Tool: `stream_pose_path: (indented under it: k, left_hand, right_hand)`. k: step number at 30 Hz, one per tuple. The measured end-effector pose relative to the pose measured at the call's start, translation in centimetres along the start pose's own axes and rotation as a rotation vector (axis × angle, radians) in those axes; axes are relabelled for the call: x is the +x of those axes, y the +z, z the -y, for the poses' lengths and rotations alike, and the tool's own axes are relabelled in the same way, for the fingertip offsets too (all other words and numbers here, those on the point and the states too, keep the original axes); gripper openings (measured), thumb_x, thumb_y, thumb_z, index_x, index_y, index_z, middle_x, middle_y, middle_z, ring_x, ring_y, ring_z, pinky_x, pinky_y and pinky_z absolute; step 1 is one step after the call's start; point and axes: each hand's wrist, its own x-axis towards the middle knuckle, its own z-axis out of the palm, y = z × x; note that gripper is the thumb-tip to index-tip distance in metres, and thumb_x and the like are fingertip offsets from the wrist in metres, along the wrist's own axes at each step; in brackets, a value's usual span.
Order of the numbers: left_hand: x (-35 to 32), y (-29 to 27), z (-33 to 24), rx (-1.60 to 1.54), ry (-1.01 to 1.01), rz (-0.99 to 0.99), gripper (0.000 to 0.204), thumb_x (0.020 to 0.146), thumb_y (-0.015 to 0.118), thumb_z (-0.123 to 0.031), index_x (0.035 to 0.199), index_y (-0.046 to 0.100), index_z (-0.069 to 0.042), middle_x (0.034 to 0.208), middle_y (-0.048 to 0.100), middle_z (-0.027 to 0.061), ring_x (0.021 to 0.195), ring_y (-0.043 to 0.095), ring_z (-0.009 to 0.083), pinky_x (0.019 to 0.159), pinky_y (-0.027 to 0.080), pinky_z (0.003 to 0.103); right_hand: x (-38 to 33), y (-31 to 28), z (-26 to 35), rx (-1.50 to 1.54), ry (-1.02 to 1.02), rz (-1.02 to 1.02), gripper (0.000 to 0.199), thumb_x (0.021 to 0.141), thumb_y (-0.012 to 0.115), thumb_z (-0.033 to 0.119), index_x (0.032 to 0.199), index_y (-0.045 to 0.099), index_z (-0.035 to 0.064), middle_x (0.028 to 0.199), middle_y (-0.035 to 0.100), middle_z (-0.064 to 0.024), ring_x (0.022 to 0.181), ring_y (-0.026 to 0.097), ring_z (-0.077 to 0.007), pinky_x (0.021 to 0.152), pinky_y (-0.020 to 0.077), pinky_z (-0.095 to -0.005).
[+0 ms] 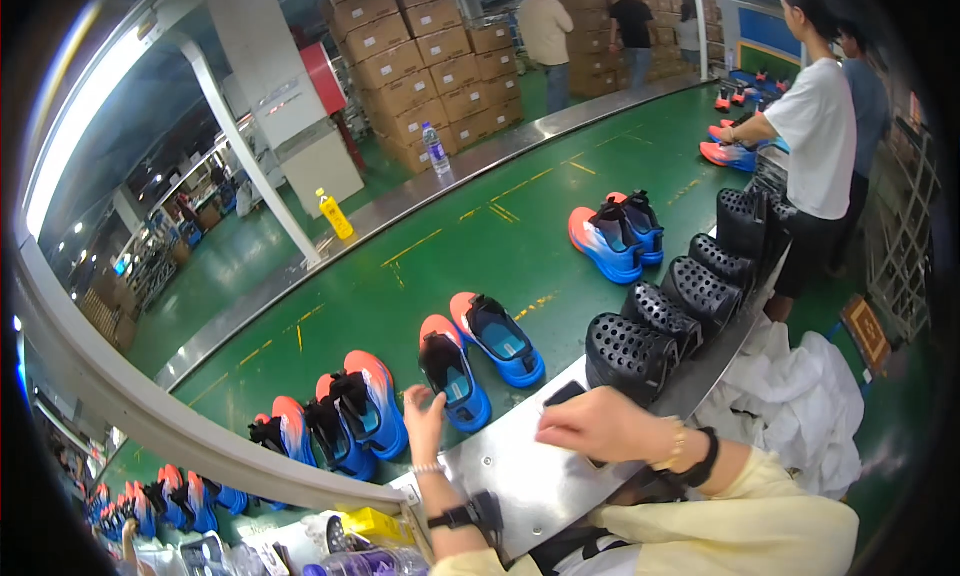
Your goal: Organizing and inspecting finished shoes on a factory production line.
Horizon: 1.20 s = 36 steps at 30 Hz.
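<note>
My left hand (424, 423) is raised with fingers apart, holding nothing, just beside a blue and orange sports shoe (455, 373) on the green conveyor belt (440, 256). Its partner shoe (498, 338) lies to the right. My right hand (598, 426) rests with curled fingers on the metal ledge (520, 466), touching a small dark flat object (565, 394); whether it grips it is unclear. More pairs of the same shoes (345, 416) lie to the left along the belt.
Several black perforated trays (680, 306) stand in a row along the ledge. Another shoe pair (615, 236) lies farther up the belt. Two people (820, 136) work at the right. White fabric (800, 396), stacked cardboard boxes (430, 56), a water bottle (434, 148) and a yellow bottle (335, 214) surround the line.
</note>
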Motion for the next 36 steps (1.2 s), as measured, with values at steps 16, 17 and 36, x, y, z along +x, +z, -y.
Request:
stream_pose_path:
  k: [16, 17, 36]
  left_hand:
    - [7.0, 3.6, -3.2, 1.064, 0.107, -0.344, 0.019, 0.089, 0.054, -0.009, 0.083, 0.071, -0.003, 0.083, 0.071, 0.0214, 0.082, 0.072, 0.0371, 0.073, 0.058, 0.047]
    - [7.2, 3.3, -2.9, 1.098, 0.142, -0.337, 0.017, 0.089, 0.053, -0.007, 0.088, 0.070, -0.002, 0.081, 0.071, 0.0198, 0.080, 0.072, 0.0364, 0.070, 0.059, 0.045]
    - [6.2, -2.9, -0.9, 0.598, 0.060, -0.296, 0.073, 0.064, 0.085, -0.026, 0.128, 0.056, -0.006, 0.111, 0.070, 0.0180, 0.100, 0.069, 0.0290, 0.087, 0.055, 0.040]
  right_hand:
    - [-13.8, -8.4, -11.5, 0.313, 0.429, -0.468, 0.022, 0.100, 0.055, 0.017, 0.085, 0.057, 0.0009, 0.057, 0.049, -0.0020, 0.042, 0.050, -0.0095, 0.041, 0.0387, -0.0222]
    - [-12.7, -8.7, -10.0, 0.325, 0.411, -0.445, 0.022, 0.100, 0.055, 0.017, 0.085, 0.057, 0.0009, 0.057, 0.049, -0.0020, 0.042, 0.050, -0.0095, 0.041, 0.0387, -0.0222]
    - [-12.0, -13.5, -9.6, 0.145, 0.405, -0.819, 0.013, 0.099, 0.056, 0.013, 0.093, 0.061, 0.0023, 0.064, 0.050, 0.0024, 0.052, 0.045, -0.0037, 0.049, 0.0349, -0.0206]
